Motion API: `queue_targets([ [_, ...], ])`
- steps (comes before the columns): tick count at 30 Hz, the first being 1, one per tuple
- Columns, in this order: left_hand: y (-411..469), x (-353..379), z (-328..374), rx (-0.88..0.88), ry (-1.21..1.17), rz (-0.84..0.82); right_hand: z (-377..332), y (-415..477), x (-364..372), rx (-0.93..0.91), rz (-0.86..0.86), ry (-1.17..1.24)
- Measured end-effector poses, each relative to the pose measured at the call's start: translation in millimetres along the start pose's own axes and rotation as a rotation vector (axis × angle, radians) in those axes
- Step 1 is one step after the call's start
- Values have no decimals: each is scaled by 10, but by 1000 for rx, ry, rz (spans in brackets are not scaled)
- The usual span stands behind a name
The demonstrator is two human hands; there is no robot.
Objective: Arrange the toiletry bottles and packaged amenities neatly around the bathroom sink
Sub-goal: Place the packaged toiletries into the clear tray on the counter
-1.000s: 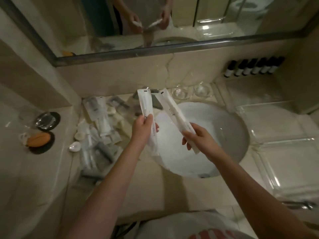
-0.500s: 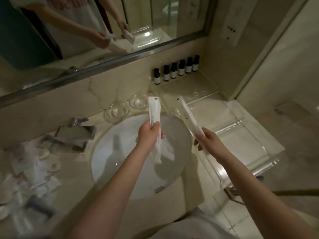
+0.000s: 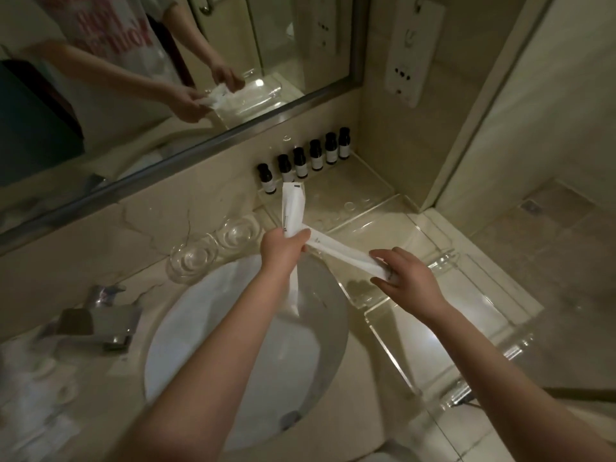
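Two long, flat white packets meet in a V above the sink's far right rim. The left hand is curled tight round the upright packet. The right hand pinches the near end of the second packet, whose far end touches the left fingers. Half a second ago the packets were held apart. Below lie a beige marble counter, a white oval sink and a wall mirror. A clear tray holds six dark-capped bottles in a row.
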State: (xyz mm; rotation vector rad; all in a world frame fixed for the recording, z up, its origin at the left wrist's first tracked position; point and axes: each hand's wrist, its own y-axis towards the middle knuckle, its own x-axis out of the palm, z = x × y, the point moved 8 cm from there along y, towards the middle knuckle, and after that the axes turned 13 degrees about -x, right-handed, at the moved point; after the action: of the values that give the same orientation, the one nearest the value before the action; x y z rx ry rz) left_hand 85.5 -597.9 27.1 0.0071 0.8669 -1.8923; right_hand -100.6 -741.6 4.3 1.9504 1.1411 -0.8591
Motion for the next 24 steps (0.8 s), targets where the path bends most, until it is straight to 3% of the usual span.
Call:
queue_targets([
  [4, 16, 9, 34, 65, -32, 14, 220, 92, 34, 165, -49, 95],
  [7, 27, -81, 87, 123, -79, 70, 460, 97, 93, 375, -37, 355],
  [11, 53, -81, 66, 132, -153, 57, 612, 75, 186, 596, 233, 981],
  [13, 84, -1, -5, 113, -115, 29, 642, 91, 253, 718, 359, 1137],
  [16, 158, 169, -140, 75, -11, -30, 780, 99, 295, 874, 525, 1105],
  [19, 206, 292, -216, 68, 102, -45, 962, 136, 227, 911, 635, 1061],
  [24, 321, 248, -245, 67, 95, 44, 1304, 445, -22, 760, 537, 834],
])
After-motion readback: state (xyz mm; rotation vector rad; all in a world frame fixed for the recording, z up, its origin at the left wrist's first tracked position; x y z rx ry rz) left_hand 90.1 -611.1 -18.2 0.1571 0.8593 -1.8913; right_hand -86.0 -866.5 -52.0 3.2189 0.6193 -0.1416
